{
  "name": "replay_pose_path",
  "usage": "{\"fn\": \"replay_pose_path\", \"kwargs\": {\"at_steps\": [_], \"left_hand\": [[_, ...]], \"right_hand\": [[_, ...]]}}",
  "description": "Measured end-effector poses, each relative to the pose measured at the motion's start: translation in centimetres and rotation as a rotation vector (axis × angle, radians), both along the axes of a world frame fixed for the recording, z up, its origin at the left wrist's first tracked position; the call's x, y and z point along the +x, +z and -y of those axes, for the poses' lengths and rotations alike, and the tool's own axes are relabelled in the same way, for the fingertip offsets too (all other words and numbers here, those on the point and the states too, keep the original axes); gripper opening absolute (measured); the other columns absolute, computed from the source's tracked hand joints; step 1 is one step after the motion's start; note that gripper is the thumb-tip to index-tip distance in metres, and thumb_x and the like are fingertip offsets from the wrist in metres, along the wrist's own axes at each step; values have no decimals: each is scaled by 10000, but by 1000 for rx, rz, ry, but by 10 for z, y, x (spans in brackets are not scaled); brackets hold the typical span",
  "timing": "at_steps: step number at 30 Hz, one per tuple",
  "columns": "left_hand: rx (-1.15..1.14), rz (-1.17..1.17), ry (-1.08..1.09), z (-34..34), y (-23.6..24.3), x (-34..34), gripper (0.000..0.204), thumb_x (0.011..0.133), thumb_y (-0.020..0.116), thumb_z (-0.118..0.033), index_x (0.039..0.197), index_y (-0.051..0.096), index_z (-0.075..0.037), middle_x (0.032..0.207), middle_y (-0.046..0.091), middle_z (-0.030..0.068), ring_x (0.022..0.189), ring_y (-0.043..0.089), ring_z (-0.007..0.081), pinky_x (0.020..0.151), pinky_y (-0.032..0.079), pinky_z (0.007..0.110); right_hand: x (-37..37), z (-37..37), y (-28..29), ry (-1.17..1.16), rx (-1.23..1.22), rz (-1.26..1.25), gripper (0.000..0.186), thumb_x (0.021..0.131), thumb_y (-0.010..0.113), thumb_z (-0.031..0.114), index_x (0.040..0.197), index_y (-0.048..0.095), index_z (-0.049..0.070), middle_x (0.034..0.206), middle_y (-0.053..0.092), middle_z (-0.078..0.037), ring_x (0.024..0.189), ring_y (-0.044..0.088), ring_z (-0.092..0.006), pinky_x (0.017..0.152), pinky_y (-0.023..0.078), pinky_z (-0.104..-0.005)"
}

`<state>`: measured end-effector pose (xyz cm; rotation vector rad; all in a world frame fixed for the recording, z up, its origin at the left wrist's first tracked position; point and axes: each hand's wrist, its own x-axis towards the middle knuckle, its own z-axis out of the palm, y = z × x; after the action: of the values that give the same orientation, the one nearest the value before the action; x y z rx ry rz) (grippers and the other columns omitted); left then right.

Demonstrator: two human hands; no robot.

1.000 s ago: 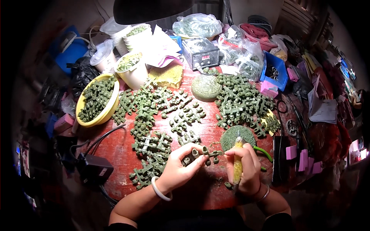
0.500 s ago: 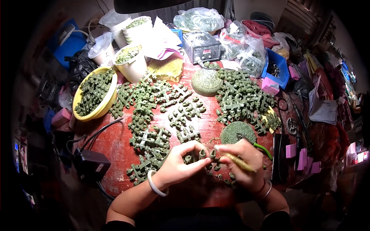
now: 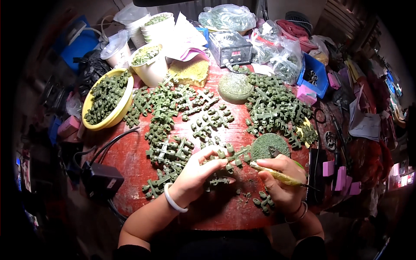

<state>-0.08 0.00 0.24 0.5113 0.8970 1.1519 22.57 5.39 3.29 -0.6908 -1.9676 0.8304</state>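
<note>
Green and branched, one knobbly piece (image 3: 239,155) was pinched in your left hand (image 3: 197,174) above the red worktop (image 3: 128,173); your right hand (image 3: 288,197) gripped one yellow pen-shaped tool (image 3: 284,178), two green discs (image 3: 235,90) beyond.

Hard overhead glare toward far edge of red table (image 3: 132,149), near edge shadowed, dark bowed margins perhaps soft.

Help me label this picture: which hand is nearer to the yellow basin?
Left. The left hand, holding a green branched piece, is right of the yellow basin and lower in the picture; the right hand, holding a yellow-handled tool, is farther right.
</note>
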Motion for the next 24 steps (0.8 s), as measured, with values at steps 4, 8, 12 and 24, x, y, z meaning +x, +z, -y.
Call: {"fn": "replay_pose_path", "kwargs": {"at_steps": [4,8,12,24], "left_hand": [[101,-94,94,1,-7,4,114,942,612,-39,1051,579,-40,1003,626,62,951,640,166,787,607,377],[105,-45,80,2,-11,4,101,933,643,-12,1028,610,-24,1069,635,40,955,620,117,866,521,280],[100,-77,-20,4,3,8,127,926,670,-25,1036,608,-36,1096,630,42,958,617,106,868,529,293],[-81,149,-436,5,2,0,628,934,697,-302,1402,405,-1,1233,618,170,1047,677,292,833,596,422]], "right_hand": [[-3,2,-2,-18,10,10,257,862,711,1,1119,695,10,848,670,-99,654,586,-159,593,470,-268],[-7,3,-20,-144,46,46,326,871,687,-25,1190,665,36,952,660,-138,764,631,-211,643,509,-294],[-12,2,-6,-48,-80,130,338,854,707,-22,1181,661,46,992,652,-161,854,656,-253,761,522,-325],[0,-7,-12,307,-515,-32,278,894,637,-71,1158,662,8,1081,672,-83,1018,649,-167,891,505,-270]]}}
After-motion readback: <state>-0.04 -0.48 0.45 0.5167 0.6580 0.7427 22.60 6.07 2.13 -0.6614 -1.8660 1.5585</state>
